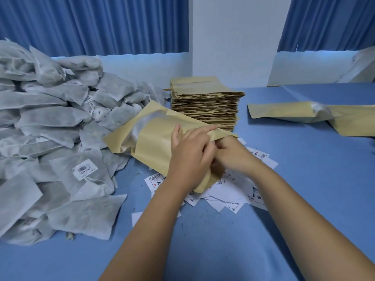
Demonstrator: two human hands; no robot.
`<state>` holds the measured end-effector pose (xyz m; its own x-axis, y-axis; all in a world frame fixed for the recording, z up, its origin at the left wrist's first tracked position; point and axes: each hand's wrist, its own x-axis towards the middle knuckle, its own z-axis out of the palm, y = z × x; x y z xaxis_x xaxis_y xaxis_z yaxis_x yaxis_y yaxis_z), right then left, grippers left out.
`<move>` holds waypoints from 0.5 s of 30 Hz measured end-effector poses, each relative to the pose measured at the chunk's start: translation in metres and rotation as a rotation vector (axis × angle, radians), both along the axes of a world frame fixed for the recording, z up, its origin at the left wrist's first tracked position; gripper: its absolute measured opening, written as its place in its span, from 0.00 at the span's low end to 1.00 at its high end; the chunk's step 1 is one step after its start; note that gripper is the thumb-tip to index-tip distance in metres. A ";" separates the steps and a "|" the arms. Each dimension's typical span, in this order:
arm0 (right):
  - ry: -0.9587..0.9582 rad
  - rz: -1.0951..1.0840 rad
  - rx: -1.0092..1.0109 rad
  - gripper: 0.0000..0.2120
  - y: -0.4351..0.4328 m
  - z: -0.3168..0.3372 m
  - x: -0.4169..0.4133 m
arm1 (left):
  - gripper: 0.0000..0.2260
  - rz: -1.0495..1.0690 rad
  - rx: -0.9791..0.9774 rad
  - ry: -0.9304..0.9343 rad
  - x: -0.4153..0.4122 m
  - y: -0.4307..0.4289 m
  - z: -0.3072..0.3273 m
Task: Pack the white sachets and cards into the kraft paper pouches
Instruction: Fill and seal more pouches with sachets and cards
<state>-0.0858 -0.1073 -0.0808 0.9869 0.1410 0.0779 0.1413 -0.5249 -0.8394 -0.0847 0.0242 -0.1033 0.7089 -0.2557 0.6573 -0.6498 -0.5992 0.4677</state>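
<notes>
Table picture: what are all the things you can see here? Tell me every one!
white sachets: many, white-grey, piled on the table's left
barcode label: one, white, on a front-left sachet
held pouch: one, tan with clear window, centre
pouch stack: one, tan, behind the held pouch
loose pouches: about two, tan, lying at right
cards: many, white with print, scattered under the held pouch
table: one, blue
curtains: two, blue, behind
left hand: grips the held pouch's edge
right hand: at the pouch's mouth, fingers hidden

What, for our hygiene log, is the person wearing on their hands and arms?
Nothing visible: the left hand and right hand are bare, with no gloves, rings, watch or bracelet, and no sleeve shows up to the frame's edge.
</notes>
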 end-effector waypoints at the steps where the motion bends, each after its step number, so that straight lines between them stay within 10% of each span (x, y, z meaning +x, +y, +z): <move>1: -0.002 0.057 -0.057 0.18 -0.007 -0.004 0.006 | 0.13 0.006 0.007 0.013 0.001 0.002 0.000; 13: 0.029 -0.203 -0.475 0.05 -0.066 -0.017 0.021 | 0.15 -0.001 -0.095 0.014 -0.003 0.003 0.003; 15: 0.074 -0.166 -0.426 0.17 -0.059 -0.026 0.024 | 0.15 0.002 -0.104 0.010 -0.003 0.004 0.004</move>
